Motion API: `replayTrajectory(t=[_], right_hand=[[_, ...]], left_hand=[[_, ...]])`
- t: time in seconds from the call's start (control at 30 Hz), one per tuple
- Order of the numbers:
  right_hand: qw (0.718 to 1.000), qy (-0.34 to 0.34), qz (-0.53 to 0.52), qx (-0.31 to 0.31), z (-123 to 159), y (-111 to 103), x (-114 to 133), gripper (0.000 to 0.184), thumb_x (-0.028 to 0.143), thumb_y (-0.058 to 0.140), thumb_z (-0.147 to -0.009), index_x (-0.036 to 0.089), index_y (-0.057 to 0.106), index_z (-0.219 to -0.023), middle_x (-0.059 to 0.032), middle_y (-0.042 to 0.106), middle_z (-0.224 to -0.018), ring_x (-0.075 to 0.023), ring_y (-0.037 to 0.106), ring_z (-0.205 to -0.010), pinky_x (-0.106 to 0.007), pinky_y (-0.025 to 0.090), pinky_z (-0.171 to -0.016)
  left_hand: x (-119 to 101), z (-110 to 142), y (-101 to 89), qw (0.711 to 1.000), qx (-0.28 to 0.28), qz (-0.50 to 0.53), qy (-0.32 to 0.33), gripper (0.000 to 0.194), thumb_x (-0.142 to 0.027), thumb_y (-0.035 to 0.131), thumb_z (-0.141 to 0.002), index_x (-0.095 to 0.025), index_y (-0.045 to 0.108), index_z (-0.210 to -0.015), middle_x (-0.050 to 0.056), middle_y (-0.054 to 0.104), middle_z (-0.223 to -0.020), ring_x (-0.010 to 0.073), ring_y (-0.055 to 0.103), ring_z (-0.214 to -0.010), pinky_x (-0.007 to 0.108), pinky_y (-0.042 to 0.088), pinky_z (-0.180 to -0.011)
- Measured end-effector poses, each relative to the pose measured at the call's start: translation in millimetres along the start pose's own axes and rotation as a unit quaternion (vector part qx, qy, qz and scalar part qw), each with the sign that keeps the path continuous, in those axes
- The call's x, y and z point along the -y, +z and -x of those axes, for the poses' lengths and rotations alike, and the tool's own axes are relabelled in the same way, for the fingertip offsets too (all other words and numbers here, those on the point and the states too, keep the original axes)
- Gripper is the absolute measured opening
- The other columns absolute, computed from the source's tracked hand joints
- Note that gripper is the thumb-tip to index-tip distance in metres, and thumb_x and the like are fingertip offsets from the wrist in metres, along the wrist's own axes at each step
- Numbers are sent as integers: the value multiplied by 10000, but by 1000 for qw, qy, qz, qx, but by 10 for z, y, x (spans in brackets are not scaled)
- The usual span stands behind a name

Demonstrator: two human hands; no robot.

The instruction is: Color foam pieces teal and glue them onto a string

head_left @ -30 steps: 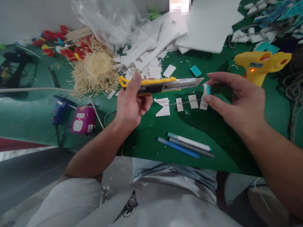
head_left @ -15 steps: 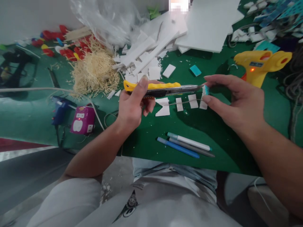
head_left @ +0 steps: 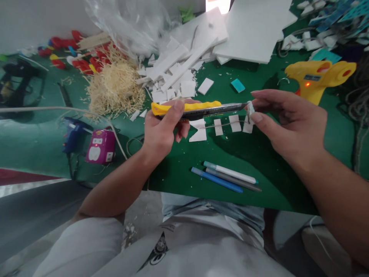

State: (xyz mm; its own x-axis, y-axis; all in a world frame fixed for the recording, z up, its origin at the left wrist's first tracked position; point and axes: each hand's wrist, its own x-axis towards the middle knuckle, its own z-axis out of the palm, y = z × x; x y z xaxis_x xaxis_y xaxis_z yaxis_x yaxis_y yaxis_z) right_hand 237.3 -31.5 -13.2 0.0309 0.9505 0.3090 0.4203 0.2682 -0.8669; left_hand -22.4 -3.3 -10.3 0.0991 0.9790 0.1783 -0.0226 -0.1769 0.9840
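My left hand [head_left: 164, 129] grips a yellow and black utility knife [head_left: 198, 109], its long blade pointing right. The blade's tip meets a small white foam piece [head_left: 250, 109] pinched between the thumb and fingers of my right hand [head_left: 291, 119]. Below the knife, a grey string [head_left: 225, 125] runs across small white foam pieces [head_left: 235, 123] lying on the green table. At the string's left end is a notched, tail-shaped foam piece [head_left: 199, 132], partly behind my left fingers. A teal foam piece [head_left: 238, 85] and a white foam rectangle [head_left: 205, 86] lie beyond the blade.
A yellow glue gun [head_left: 311, 79] with a lit orange light stands at right. Several pens [head_left: 227, 179] lie near the front edge. White foam scraps [head_left: 184, 69] and straw-like shreds [head_left: 115, 86] are piled behind. A purple power adapter [head_left: 100, 146] and blue glue gun [head_left: 73, 134] sit at left.
The knife has moved down and slightly right, bringing its tip against the foam piece. In my right fingers the piece has turned, so its teal side no longer shows.
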Motion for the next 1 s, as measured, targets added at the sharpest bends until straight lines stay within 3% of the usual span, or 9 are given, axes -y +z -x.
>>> replayTrajectory(t=[0.33,0.5,0.67,0.77,0.9,1.0], right_hand=[[1000,7,-9,-7,6,4,28,319,312,784,-866,396,770,-1174,27,783,-1025,-205,758,-973,-448,657,-959],[999,-26,-13,-20,-10,0,-10,320,293,790,-863,320,773,-1182,8,789,-1047,-180,748,-958,-430,641,-953],[994,-93,52,0,-45,-33,-45,310,308,791,-868,315,773,-1177,-13,747,-1018,-193,710,-958,-409,620,-885],[989,-115,93,7,-57,-51,-31,327,335,814,-857,335,768,-1181,-9,731,-1008,-181,700,-941,-377,615,-851],[985,-108,136,2,-51,-52,-12,350,354,848,-826,333,777,-1168,-10,723,-1023,-183,704,-943,-364,609,-845],[981,-100,163,-9,-44,-50,-18,259,341,839,-838,329,800,-1094,-5,724,-986,-174,696,-892,-344,588,-772]], left_hand=[[-48,9,-6,1000,17,14,-5,365,-638,757,-896,-290,863,-922,-36,569,-466,55,447,-334,177,276,-284],[-9,-4,-13,1000,17,4,24,407,-623,727,-930,-239,860,-902,-40,561,-458,46,457,-329,155,269,-283],[-1,-11,9,998,1,51,48,422,-598,683,-969,-220,851,-886,-24,662,-554,41,485,-320,141,279,-263],[-20,11,19,997,-3,58,53,399,-572,665,-987,-231,860,-913,-35,635,-510,43,488,-311,128,286,-259],[-10,43,13,997,25,59,41,335,-524,668,-1002,-259,868,-954,-45,593,-468,47,503,-328,112,318,-278],[23,57,4,996,35,64,54,318,-500,643,-1023,-281,868,-967,-49,587,-474,38,498,-338,101,329,-292]])
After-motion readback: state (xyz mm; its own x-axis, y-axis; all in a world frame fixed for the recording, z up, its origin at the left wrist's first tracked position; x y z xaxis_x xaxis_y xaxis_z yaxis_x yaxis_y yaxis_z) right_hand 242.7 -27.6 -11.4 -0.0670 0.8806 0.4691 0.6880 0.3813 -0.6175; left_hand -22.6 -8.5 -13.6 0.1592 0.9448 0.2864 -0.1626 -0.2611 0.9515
